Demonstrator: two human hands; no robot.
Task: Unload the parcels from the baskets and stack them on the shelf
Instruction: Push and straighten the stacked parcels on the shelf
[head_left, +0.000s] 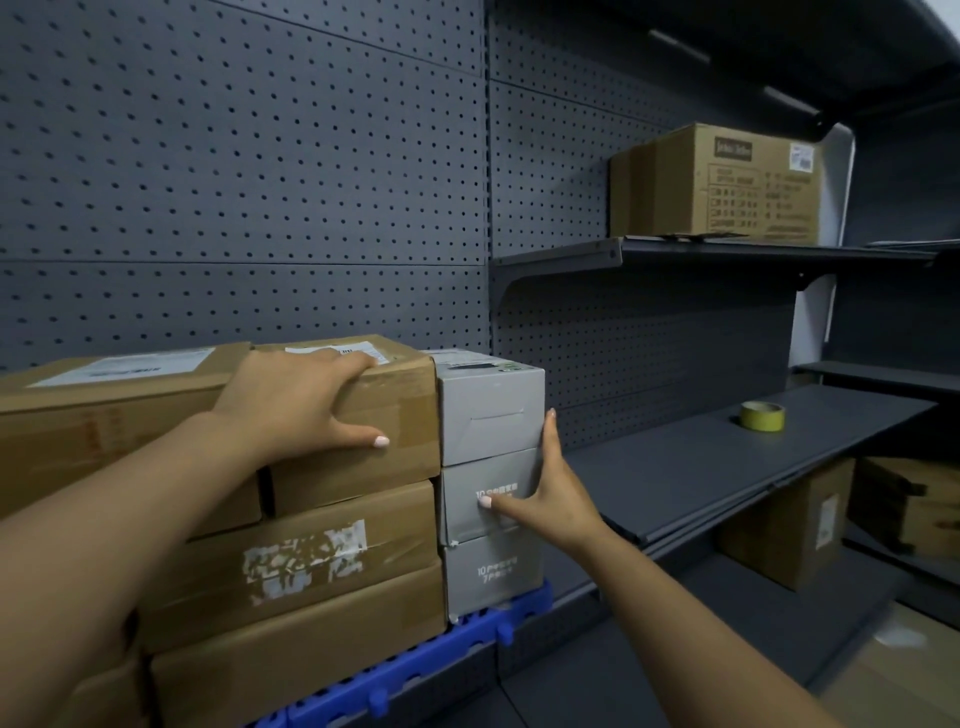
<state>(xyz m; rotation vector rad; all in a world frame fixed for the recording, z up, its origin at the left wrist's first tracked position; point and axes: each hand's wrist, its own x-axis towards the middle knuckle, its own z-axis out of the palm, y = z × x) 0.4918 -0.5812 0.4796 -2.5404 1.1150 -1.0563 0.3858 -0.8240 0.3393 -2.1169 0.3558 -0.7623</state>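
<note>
My left hand lies flat-fingered over the top front edge of the brown cardboard parcel, mid-left of frame. Right hand, fingers straight, presses the grey box stack just right of it, long axis vertical. Neither grips.

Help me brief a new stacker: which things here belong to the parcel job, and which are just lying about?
Job: top brown parcel, left hand on it; grey boxes, right hand against them; shelf.
Lying about: tape roll; upper carton.
</note>
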